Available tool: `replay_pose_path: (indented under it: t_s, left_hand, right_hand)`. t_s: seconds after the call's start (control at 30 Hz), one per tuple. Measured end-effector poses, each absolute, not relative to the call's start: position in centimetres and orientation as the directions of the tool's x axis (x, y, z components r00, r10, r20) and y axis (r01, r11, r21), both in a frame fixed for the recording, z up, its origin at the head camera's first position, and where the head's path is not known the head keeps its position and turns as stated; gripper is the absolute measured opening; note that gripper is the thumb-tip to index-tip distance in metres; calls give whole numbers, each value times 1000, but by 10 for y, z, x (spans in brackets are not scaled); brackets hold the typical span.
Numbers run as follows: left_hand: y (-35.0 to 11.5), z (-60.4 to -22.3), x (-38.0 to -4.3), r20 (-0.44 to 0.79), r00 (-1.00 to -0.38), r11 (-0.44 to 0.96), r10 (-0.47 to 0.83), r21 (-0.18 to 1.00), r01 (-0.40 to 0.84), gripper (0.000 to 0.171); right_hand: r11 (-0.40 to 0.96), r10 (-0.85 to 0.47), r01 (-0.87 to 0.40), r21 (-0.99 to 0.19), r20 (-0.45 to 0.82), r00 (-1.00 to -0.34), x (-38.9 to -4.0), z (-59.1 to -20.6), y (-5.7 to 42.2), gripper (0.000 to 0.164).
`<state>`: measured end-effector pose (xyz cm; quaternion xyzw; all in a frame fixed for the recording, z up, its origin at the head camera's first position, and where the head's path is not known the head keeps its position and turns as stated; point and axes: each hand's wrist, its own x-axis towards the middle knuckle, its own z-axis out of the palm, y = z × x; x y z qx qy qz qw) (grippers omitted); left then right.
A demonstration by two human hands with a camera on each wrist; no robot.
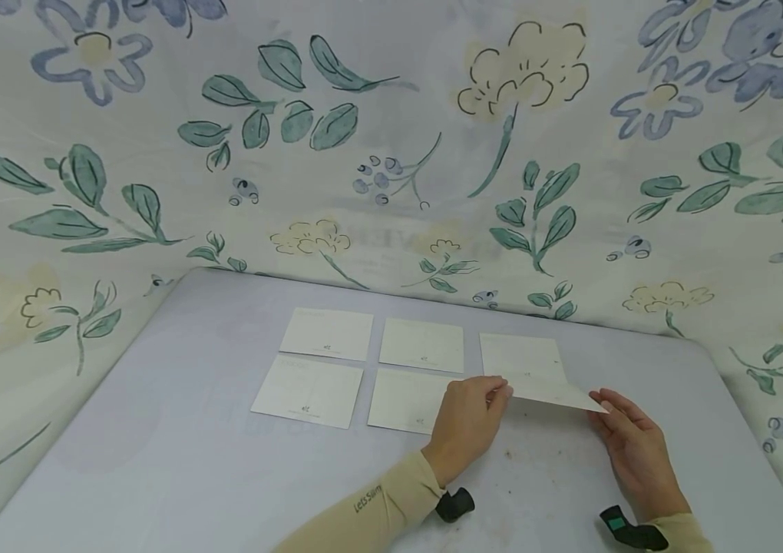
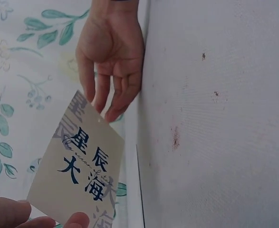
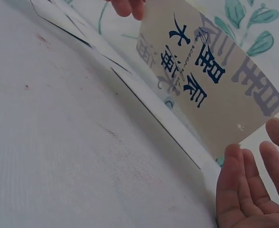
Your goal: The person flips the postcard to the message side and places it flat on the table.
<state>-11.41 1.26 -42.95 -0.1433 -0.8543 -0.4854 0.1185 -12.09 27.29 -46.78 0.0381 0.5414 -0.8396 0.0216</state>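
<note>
Both my hands hold a postcard [image 1: 550,395] raised and tilted over the table's right half. Its upper side looks plain cream. In the wrist views its underside carries large dark blue characters and fainter grey ones. My left hand [image 1: 470,418] pinches the card's left end between thumb and fingers. At the right corner are the thumb and fingertips of my right hand [image 1: 636,453], the other fingers loosely bent. Just beyond the held card lies another cream card [image 1: 519,353], its near edge partly hidden.
Left of the held card, more cards lie in two rows: a back-left card [image 1: 325,334], a back-middle card [image 1: 422,344], a front-left card [image 1: 308,390] and a front-middle card [image 1: 401,399], partly covered by my left hand. A floral curtain [image 1: 405,107] hangs behind the white table [image 1: 156,430].
</note>
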Motion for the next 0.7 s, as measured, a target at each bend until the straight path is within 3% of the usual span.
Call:
replay_pose_path:
  t_s: [0.2, 0.5, 0.7]
  left_hand:
    - [12, -425, -113, 286, -949, 452, 131, 835, 314, 22]
    - [11, -422, -112, 241, -963, 435, 120, 859, 269, 19]
    - [11, -422, -112, 229, -967, 445, 112, 859, 255, 18]
  right_hand:
    - [-343, 10, 117, -932, -128, -992, -121, -468, 274, 37]
    - [-327, -4, 133, -936, -139, -990, -121, -468, 275, 27]
    - [-323, -9, 129, -938, -133, -991, -120, -469, 276, 34]
